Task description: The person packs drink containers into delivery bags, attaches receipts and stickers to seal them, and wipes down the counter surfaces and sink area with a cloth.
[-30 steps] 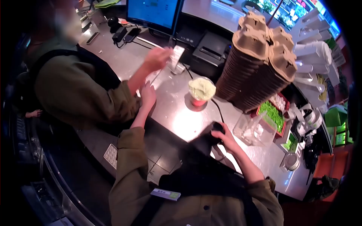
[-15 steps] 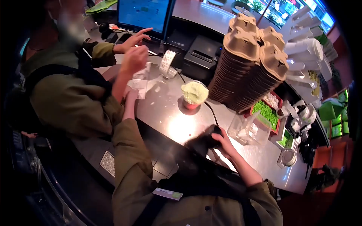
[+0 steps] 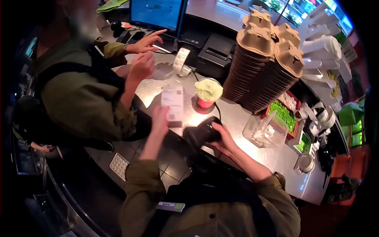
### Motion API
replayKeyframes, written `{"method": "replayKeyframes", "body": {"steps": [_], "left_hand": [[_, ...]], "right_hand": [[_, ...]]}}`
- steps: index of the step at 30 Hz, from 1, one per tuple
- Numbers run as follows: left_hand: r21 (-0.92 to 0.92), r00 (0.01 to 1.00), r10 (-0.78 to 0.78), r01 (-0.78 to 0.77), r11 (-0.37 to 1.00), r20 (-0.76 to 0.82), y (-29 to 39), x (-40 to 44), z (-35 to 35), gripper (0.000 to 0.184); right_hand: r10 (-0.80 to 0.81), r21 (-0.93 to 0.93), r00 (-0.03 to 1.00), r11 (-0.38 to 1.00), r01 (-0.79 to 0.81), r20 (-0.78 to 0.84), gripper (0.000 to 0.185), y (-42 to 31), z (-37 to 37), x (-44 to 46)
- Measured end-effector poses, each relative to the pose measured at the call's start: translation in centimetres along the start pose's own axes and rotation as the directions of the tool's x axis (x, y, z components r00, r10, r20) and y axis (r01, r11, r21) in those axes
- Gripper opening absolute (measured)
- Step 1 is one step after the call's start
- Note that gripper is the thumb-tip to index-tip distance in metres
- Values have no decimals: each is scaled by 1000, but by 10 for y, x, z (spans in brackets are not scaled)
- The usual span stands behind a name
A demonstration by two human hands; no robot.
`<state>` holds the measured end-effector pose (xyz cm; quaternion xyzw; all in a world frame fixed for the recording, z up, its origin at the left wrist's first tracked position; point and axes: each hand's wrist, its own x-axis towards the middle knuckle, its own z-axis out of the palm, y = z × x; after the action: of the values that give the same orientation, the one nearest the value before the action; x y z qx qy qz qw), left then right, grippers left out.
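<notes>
My left hand (image 3: 159,120) is closed on the lower left edge of a long printed paper slip (image 3: 172,103), which lies over the metal counter's front edge. In my right hand (image 3: 225,140) is a black handheld device (image 3: 202,133), its wide end turned toward the slip; a black cable runs behind it. Just behind the device stands a cup with a pale green topping (image 3: 209,90) and a red lower part. A second printed slip (image 3: 181,57) sticks up from a small clear holder near the printer.
A co-worker's hands (image 3: 142,65) are over the counter at the left, below a monitor (image 3: 156,15). A black printer (image 3: 215,51), tall stacks of cardboard cup carriers (image 3: 252,67), a clear bin (image 3: 265,130) and a green-filled tray (image 3: 283,115) stand behind and to the right.
My left hand has come away from beside the co-worker's arm, bringing the slip rightward and nearer to me. The black device has turned and shifted left toward it.
</notes>
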<state>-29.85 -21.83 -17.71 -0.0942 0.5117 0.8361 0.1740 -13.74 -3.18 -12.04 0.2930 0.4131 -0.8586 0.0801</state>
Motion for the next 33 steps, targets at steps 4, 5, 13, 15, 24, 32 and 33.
{"method": "replayKeyframes", "body": {"steps": [4,5,13,15,24,32,33], "left_hand": [[-55,999,42,-40,998,35,-9,-85,37,26],[-54,997,75,-73,996,27,-14,-99,44,26],[64,949,293,-302,951,118,-52,-135,63,35],[53,957,277,-282,958,86,-58,-144,71,31],[265,922,5,-117,957,387,-127,-219,74,84],[483,952,-150,1,876,268,-176,-225,57,40],[462,956,-117,-21,886,267,-172,-223,61,39]], "right_hand": [[-503,-795,754,196,574,421,77,-23,7,-53],[-464,-845,765,65,531,446,80,-28,15,-63],[-443,-890,774,-162,427,452,82,-19,5,-77],[-423,-889,785,-146,434,452,82,-19,-5,-83],[-751,-907,540,-190,376,381,83,-90,-61,-37],[-640,-844,603,-143,517,477,84,-99,-82,-58],[-661,-836,571,-162,524,486,84,-99,-83,-59]]}}
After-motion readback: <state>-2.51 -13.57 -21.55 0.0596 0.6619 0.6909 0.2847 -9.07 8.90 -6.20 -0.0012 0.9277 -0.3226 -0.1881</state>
